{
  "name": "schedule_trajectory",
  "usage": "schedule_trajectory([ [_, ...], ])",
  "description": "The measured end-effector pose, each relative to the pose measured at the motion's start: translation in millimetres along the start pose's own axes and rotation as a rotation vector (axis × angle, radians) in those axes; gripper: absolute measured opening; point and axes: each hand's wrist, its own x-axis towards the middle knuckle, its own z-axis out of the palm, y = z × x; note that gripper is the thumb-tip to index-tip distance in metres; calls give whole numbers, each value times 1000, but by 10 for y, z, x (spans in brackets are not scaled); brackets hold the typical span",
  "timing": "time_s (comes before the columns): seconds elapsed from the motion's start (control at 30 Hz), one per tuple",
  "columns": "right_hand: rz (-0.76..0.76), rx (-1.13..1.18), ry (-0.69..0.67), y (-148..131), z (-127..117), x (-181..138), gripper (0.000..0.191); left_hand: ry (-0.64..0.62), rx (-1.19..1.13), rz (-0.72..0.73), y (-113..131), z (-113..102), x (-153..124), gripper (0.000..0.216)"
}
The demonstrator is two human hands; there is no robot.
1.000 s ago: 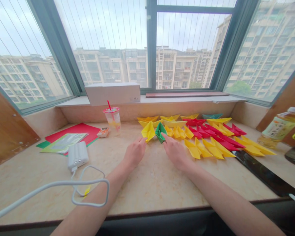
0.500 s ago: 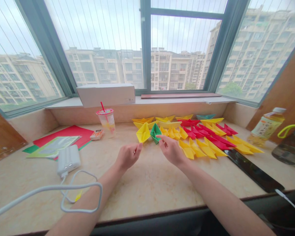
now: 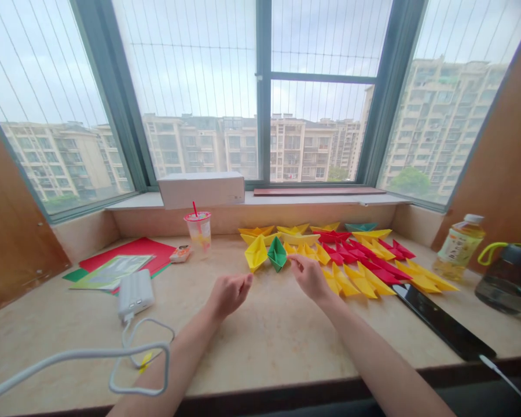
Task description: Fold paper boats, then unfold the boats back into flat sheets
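A yellow paper boat and a green paper boat stand side by side on the counter, their points toward me. My left hand is closed in a loose fist just below the yellow boat's near tip, with no object visible in it. Just right of the green boat is my right hand, its fingers curled in and a slight gap between it and the boat. Yellow boats and red boats stand in rows to the right, with a teal boat at the back.
Colored paper sheets, a power bank with a white cable, a small packet and a plastic cup are on the left. A phone, a drink bottle and a dark jug are on the right. A white box sits on the sill.
My right hand has drawn off the green boat, slightly to the right. My left hand stays closed near the yellow boat. The view has tilted up.
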Motion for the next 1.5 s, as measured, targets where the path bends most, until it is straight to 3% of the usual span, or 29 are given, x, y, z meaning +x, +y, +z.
schedule_trajectory([
  [0.27, -19, 17, -40, -39, 21, -43, 30, -47, 130, 161, 103, 15, -52, 45],
  [0.83, -12, 120, -118, -167, 51, -105, 30, -59, 36, 99, 79, 81, -59, 50],
  [1.23, -3, 118, -131, -189, 58, -110, 28, -35, 11, 154, 70, 88, -62, 47],
  [1.4, -38, 109, -143, -266, 8, -115, 28, -14, -72, 154, 177, 83, -45, 47],
  [1.5, -51, 107, -154, -322, -21, -129, 29, -23, -7, 291, 244, 63, 48, 44],
])
